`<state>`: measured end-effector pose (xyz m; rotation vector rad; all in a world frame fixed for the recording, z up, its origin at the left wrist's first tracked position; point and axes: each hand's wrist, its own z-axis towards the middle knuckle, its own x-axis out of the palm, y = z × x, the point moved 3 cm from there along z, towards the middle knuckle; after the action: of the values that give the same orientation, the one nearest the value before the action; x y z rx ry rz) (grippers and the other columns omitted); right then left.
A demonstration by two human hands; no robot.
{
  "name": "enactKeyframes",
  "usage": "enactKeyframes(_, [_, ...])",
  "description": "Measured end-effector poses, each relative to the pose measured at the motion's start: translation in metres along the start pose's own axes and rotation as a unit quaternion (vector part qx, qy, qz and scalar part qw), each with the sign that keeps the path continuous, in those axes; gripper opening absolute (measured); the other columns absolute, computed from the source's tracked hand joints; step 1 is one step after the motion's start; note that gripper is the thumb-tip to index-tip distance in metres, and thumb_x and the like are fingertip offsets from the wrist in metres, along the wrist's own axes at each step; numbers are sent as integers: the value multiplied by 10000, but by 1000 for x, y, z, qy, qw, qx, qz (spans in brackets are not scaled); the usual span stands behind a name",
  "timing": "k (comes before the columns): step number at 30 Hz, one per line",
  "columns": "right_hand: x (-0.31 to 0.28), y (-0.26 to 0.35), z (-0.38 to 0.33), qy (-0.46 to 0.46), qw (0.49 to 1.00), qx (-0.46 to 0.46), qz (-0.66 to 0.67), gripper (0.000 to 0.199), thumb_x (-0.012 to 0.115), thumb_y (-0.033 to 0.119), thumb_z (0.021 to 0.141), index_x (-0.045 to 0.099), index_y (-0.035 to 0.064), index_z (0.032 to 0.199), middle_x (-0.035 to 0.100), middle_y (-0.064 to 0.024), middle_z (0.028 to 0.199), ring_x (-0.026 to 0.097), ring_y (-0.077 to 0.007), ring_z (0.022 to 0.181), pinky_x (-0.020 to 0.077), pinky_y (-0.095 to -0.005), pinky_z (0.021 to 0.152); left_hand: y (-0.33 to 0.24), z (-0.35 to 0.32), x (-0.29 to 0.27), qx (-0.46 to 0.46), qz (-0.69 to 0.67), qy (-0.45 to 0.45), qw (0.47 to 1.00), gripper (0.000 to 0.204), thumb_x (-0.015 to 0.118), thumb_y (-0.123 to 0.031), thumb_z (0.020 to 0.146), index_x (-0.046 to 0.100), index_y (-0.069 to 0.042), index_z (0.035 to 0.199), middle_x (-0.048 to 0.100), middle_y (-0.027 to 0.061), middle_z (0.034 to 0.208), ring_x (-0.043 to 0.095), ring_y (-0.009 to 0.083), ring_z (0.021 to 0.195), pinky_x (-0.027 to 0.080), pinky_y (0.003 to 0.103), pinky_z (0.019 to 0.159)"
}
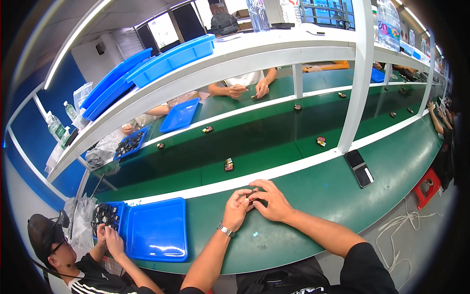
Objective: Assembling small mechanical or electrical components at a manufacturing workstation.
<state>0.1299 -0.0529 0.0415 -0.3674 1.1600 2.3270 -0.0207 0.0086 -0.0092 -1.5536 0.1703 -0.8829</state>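
Over the green worktop (210,250), my left hand (236,213) and my right hand (275,205) meet in front of me. Between the fingertips of both is a small dark part (251,197), mostly covered, so its exact kind does not show. The fingers of each hand are bent and closed around it. A metal-band watch is on my left wrist. To the left of my hands lies a shallow blue tray (155,228) with nothing in it. Beyond my hands, a small dark part with yellow and pink bits (228,164) sits on the green conveyor belt (274,166).
At the left, a co-worker's hands (111,240) work by a blue tray of dark parts (105,215). A dark phone-like device (359,168) lies at right near a white upright post (360,88). Across the belt, another person's hands (249,90) handle a small part. Blue trays (171,59) stack on the shelf.
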Motion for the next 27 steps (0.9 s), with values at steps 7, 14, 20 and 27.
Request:
enactKeyframes(7, [-2,0,0,0,999,-23,-25,200,714,43,786,689,67,983,587,-107,1196,572,-283,1096,516,-375,890,-1,0,-1,-22,-21,-11,999,280,516,-75,1001,476,-64,1277,602,130,1286,618,198,1122,537,369,942])
enactKeyframes(14, [-3,-3,2,-60,995,-54,-51,177,726,6,751,676,57,912,610,-87,1020,623,-249,938,545,-329,744,-4,0,4,-45,-15,-29,998,301,500,-66,1001,464,-55,1300,640,93,1181,634,184,1078,545,365,935])
enactKeyframes(20, [-4,2,5,-44,995,-64,-66,172,740,35,753,679,59,913,609,-79,956,623,-245,870,539,-337,710,-3,0,3,-40,-14,-28,999,303,496,-64,1001,461,-45,1302,647,83,1146,641,184,1058,550,368,934])
enactKeyframes(27, [3,-1,-4,-44,994,-43,-87,165,756,63,757,672,57,899,597,-72,928,617,-241,832,530,-342,685,1,-6,3,-45,-3,-37,998,303,516,-65,990,474,-43,1290,648,89,1153,644,179,1042,549,355,921])
